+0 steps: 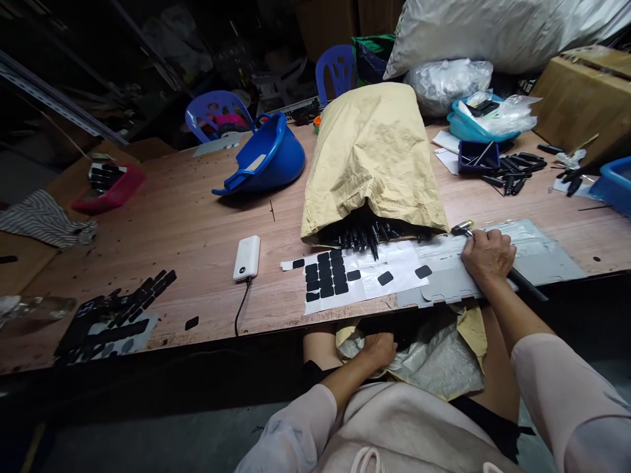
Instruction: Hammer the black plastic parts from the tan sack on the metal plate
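My right hand [489, 256] is closed around a hammer [528, 286] over the grey taped board [530, 246] at the table's front edge. The hammer's small metal head points away from me and its black handle toward the lower right. Low in my lap, my left hand [380, 349] is curled at the mouth of a paper sack with a silvery lining [444, 364]; what its fingers hold is hidden. On the table, a large tan paper sack [374, 144] lies with slim black pen-like pieces [365, 236] at its opening. Beside the board, a white sheet [367, 289] bears black rounded pads [326, 276].
A white power bank [247, 257] with a cable lies left of the sheet. Farther back are a blue scoop-like basin [280, 157] and a red tray [111, 190]. At right, a dark blue box [478, 157] stands beside loose black pieces, near a cardboard box [586, 105].
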Demonstrator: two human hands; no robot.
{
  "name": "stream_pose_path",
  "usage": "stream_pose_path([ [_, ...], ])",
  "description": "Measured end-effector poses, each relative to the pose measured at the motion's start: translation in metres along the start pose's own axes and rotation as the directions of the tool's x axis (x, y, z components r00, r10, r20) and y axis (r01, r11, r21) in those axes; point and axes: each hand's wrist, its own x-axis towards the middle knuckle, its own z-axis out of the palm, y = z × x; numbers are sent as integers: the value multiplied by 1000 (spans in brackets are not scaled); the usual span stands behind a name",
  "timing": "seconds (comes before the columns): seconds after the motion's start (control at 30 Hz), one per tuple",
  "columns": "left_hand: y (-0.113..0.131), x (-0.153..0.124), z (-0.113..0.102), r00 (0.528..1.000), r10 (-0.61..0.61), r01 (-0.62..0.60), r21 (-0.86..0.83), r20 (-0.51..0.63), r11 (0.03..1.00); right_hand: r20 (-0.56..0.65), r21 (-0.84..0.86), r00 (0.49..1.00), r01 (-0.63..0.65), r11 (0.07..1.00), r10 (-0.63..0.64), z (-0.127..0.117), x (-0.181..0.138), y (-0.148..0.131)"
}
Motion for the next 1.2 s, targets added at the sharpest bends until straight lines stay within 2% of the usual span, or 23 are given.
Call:
stream_pose_path([
  [0.1,-1,7,-4,999,-4,3,17,42,1000,-5,6,1000,7,1000,-7,-1,0,0],
  [0.2,0,5,1,993,60,-64,34,100,997,-8,15,1000,16,1000,-16,0,0,0],
  [0.33,1,1,9,956,172,-190,55,239,980,13,8,1000,3,1000,-3,1,0,-1],
  [0.43,-4,2,4,931,196,-228,69,307,971,24,-7,1000,0,1000,0,1,0,-2],
  [0.67,-13,2,-24,884,269,-276,-36,383,960,2,-21,1000,-9,1000,9,0,-1,-4],
  [0.83,-1,3,-15,878,297,-334,36,375,942,-2,-30,1000,12,999,-12,-2,-1,-3],
  [0.93,5,-2,-6,890,310,-350,65,333,934,-26,-21,999,26,999,-27,-1,-1,0],
  [1.03,10,-18,-6,900,399,-414,58,175,909,-57,7,998,36,999,-36,2,-1,2],
  [1.07,12,-25,-11,885,454,-460,45,100,887,-66,19,997,39,999,-37,3,-1,2],
  [1.13,16,-38,-32,825,563,-564,-19,-58,825,-74,38,997,36,999,-33,3,-1,2],
  [1.2,17,-46,-67,780,579,-618,-141,-238,774,-66,52,998,28,998,-25,1,-1,2],
])
